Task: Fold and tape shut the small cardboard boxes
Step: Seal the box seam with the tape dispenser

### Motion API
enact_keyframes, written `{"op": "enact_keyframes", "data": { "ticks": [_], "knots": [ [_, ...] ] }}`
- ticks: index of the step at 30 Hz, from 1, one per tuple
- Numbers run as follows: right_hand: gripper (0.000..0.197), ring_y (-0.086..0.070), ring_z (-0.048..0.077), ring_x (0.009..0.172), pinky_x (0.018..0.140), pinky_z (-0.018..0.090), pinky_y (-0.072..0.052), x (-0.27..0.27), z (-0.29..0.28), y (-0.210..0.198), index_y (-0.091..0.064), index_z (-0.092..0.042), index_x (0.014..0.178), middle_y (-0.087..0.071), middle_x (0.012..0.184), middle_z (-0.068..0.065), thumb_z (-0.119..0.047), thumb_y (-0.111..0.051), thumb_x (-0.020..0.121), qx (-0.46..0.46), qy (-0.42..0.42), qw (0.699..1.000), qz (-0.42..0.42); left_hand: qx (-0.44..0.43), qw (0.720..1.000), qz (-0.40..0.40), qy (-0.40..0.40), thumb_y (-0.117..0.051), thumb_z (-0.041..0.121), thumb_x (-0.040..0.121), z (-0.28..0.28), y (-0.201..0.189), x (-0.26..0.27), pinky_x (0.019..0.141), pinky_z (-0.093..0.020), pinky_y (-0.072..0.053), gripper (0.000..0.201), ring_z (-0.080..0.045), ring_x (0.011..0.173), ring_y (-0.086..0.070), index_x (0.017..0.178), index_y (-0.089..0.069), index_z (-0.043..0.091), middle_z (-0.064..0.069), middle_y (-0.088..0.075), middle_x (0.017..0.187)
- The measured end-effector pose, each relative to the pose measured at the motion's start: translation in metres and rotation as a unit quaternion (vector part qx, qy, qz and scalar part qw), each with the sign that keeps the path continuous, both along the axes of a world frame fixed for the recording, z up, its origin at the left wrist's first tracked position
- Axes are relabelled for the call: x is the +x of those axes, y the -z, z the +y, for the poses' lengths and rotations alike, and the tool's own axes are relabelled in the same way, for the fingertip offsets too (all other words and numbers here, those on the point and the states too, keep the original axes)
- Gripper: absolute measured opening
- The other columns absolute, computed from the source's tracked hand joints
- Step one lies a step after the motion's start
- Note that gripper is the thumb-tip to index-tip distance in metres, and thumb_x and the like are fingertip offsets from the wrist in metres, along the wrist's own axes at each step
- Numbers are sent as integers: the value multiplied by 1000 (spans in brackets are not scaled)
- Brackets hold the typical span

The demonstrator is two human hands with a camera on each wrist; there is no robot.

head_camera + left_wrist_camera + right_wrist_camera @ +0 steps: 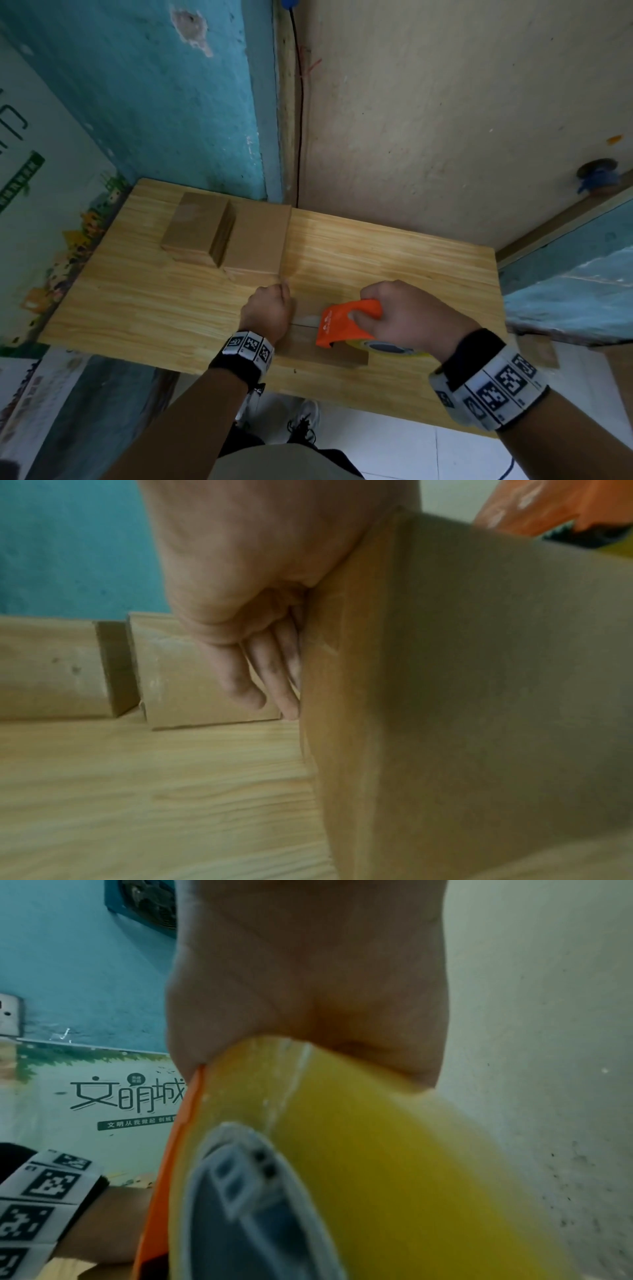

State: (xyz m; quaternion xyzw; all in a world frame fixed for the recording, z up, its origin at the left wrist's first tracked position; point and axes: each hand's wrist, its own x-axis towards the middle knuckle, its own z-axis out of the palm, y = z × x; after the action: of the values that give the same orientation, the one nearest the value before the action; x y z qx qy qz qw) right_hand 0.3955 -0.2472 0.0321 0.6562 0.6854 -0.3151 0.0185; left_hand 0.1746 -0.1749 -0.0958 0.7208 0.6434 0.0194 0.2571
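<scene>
A small cardboard box (329,356) stands near the table's front edge, mostly hidden under my hands. My left hand (270,305) holds its far left corner, and its fingers (260,674) run down the box's side (462,669). My right hand (400,311) grips the handle of an orange tape dispenser (342,322) resting on top of the box. Its yellow tape roll (387,347) sits under my right palm (308,974) and fills the right wrist view (394,1150). A pale strip of tape (306,320) lies between the dispenser's front and my left hand.
Two closed cardboard boxes (197,226) (257,236) sit side by side at the back left of the wooden table (137,308), against the blue wall. They also show in the left wrist view (48,669) (192,680). A black cable (299,137) runs down the wall corner.
</scene>
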Motion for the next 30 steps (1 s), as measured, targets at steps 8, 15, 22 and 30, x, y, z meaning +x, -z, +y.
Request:
{"op": "enact_keyframes", "data": {
  "ticks": [8,15,22,30],
  "knots": [
    [41,-57,12,52,50,32,-44,6,-17,9,-62,-21,70,-61,61,-1,-54,-60,95,63,27,997,42,37,979,160,124,-41,31,104,-10,-1,45,124,-48,-22,46,-27,136,-49,144,-30,9,-11,-56,141],
    [40,-58,10,57,53,32,-46,13,-20,10,-61,-23,71,-62,64,-3,-57,-59,93,76,19,997,-6,37,984,129,116,-6,47,95,-17,-6,61,126,-53,-4,62,-26,126,-57,125,-48,12,-4,-66,118],
    [41,-59,12,66,61,35,-51,13,-17,7,-61,-25,76,-63,73,-4,-61,-56,93,41,11,999,-27,40,987,111,107,-7,49,106,-17,-3,61,124,-51,-10,71,-23,116,-61,96,-70,19,0,-74,99],
    [38,-62,17,67,61,37,-51,27,-17,7,-60,-24,78,-64,74,-2,-58,-57,96,-22,11,1000,-4,44,973,158,163,-13,36,100,-15,-2,58,124,-55,-10,57,-26,122,-56,108,-68,21,-4,-69,113]
  ]
}}
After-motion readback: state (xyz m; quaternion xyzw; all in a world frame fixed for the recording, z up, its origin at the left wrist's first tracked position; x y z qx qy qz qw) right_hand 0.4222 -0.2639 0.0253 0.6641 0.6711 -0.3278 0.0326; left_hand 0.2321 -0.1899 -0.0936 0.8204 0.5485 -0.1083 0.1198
